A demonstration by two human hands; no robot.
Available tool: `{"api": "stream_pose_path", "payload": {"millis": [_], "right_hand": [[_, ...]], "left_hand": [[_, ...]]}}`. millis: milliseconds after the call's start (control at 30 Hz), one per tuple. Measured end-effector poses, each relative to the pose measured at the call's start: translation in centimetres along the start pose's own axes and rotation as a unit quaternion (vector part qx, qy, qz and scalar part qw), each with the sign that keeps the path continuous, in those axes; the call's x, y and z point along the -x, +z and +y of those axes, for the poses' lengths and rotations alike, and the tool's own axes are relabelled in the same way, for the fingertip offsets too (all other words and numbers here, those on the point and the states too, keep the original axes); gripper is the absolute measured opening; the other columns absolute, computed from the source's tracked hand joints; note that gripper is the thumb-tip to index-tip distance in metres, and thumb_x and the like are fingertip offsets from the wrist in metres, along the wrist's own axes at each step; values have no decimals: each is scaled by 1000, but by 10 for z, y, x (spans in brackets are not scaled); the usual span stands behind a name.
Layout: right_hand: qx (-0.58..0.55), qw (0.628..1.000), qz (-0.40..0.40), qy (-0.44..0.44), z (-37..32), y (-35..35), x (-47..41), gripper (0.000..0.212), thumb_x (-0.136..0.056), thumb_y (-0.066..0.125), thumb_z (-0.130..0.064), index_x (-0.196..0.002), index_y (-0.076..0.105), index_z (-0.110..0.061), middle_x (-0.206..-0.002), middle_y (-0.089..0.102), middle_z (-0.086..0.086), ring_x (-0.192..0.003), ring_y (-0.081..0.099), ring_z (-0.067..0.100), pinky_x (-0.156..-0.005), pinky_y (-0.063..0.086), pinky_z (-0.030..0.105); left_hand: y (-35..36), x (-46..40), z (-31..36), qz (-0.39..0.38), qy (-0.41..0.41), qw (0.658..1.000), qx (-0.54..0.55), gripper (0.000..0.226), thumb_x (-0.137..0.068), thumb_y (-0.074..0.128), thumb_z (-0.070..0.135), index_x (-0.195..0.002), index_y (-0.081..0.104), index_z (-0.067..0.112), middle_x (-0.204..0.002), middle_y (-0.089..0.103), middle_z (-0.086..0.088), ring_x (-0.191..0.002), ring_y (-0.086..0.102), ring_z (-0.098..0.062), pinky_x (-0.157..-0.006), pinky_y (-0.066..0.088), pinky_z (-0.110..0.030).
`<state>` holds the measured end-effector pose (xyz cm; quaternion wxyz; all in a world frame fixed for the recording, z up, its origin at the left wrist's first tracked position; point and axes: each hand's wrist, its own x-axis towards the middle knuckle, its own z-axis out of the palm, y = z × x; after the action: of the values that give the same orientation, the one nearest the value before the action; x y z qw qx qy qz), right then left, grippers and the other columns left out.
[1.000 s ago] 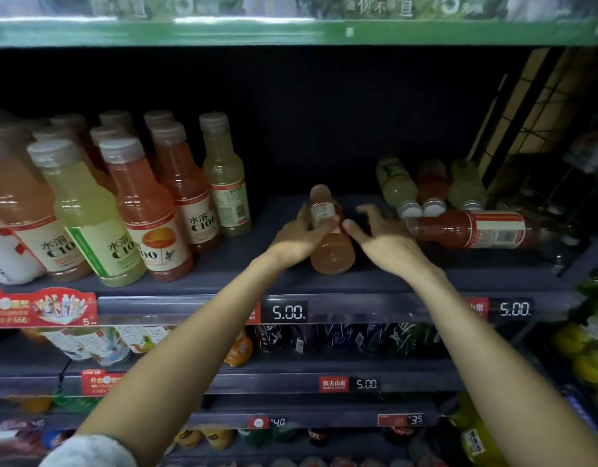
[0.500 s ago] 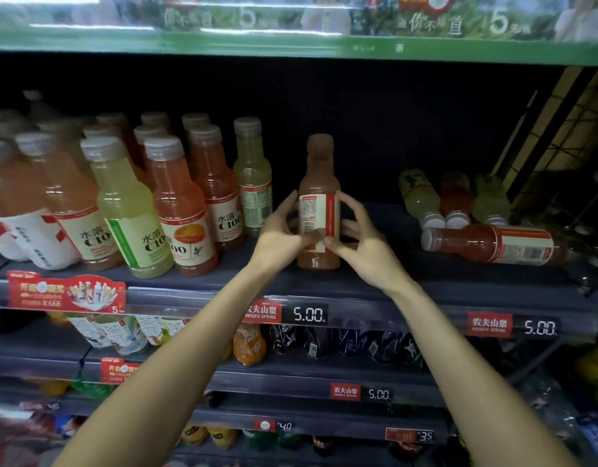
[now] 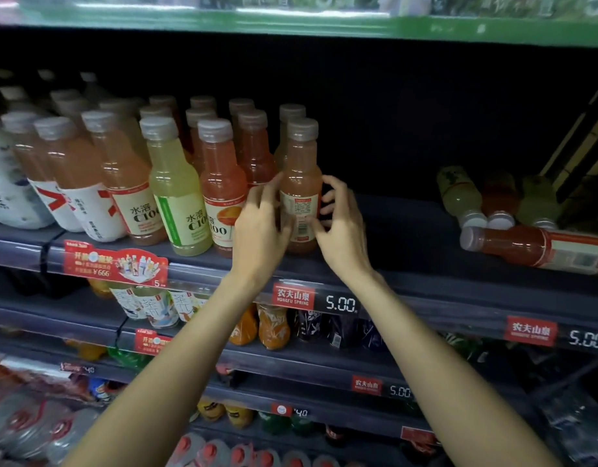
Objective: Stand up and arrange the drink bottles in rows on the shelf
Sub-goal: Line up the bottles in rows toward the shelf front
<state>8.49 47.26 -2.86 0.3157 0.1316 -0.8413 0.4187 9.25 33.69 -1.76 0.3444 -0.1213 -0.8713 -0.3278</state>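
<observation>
- Head view: the left hand [image 3: 262, 227] and right hand [image 3: 341, 227] are reaching up to the shelf [image 3: 391, 237], both wrapping curled fingers around an upright pale-orange bottle [image 3: 301, 187], one on each side of its label.
- The held bottle is standing at the right end of the front row, just beside the standing bottles [image 3: 176, 190], which are filling the shelf's left part in rows.
- Far right, well apart, a red bottle [image 3: 533, 246] is lying on its side, with three more lying bottles [image 3: 492, 200] behind it.
- Price tags [image 3: 341, 303] are running along the shelf edge.
</observation>
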Motion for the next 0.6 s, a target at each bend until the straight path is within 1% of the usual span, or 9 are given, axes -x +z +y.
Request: {"api": "stream_pose_path", "payload": {"millis": [67, 134, 234, 300, 367, 434, 467, 534, 601], "right_hand": [[-30, 999, -20, 17, -1, 6, -4, 68, -82, 70, -8, -141, 37, -16, -118, 50, 8, -96, 52, 8, -81, 54, 33], [-47, 997, -51, 40, -2, 10, -9, 74, -84, 68, -8, -146, 30, -19, -128, 47, 8, -107, 52, 13, -88, 52, 38], [-59, 991, -89, 80, -2, 8, -15, 77, -86, 65, -8, -149, 23, -21, -139, 44, 7, -116, 51, 13, -96, 49, 39], [-81, 986, -120, 87, -2, 0, -15, 76, -88, 64, -11, -150, 21, -20, -142, 45, 6, -119, 50, 12, -101, 46, 35], [-76, 980, -162, 86, -2, -16, -9, 72, -90, 63, -17, -149, 22, -19, -147, 40, 6, -129, 43, 16, -107, 39, 34], [-6, 979, -196, 58, 0, -40, 1, 59, -92, 60, -22, -145, 33, -21, -148, 38, 3, -134, 37, 16, -111, 34, 36], [32, 979, -200, 32, 2, -54, 8, 51, -93, 59, -23, -140, 42, -22, -145, 42, 1, -133, 38, 16, -111, 34, 36], [94, 977, -188, -29, 7, -89, 23, 34, -93, 58, -23, -127, 57, -20, -130, 56, -1, -123, 48, 15, -103, 40, 38], [146, 971, -173, -75, 16, -128, 39, 24, -92, 57, -22, -114, 66, -17, -111, 67, -3, -107, 58, 16, -91, 47, 39]], "left_hand": [[-1, 4, -3, -13, 4, 1000, 13, 65, -86, 65, 12, -145, 39, 16, -130, 49, -13, -103, 59, -25, -76, 45, -25], [-2, 4, -6, -26, -7, 998, 49, 64, -87, 63, 12, -145, 38, 16, -134, 46, -12, -105, 56, -18, -82, 43, -18], [-5, 3, -7, -39, -11, 995, 92, 58, -86, 61, 9, -141, 44, 12, -134, 47, -9, -111, 56, -18, -94, 49, -30], [-6, 4, -6, -33, -23, 993, 109, 54, -84, 60, 7, -137, 48, 10, -132, 50, -9, -112, 55, -17, -95, 45, -24], [-5, 6, 1, -18, -41, 991, 122, 48, -84, 59, 13, -131, 51, 11, -128, 53, -9, -111, 55, -17, -93, 45, -24], [0, 11, 12, -3, -37, 995, 93, 42, -86, 52, 28, -123, 55, 10, -116, 57, -8, -103, 57, -21, -86, 45, -30], [4, 14, 19, 7, -14, 997, 72, 40, -86, 50, 32, -117, 57, 7, -107, 59, -7, -99, 54, -23, -82, 42, -29], [13, 18, 37, 15, 76, 995, 66, 32, -88, 53, 28, -111, 60, 7, -97, 57, -2, -94, 48, -21, -79, 34, -23], [25, 18, 59, -34, 191, 977, 89, 29, -88, 55, 22, -114, 61, 10, -101, 60, 0, -98, 50, -20, -85, 35, -23]]}}
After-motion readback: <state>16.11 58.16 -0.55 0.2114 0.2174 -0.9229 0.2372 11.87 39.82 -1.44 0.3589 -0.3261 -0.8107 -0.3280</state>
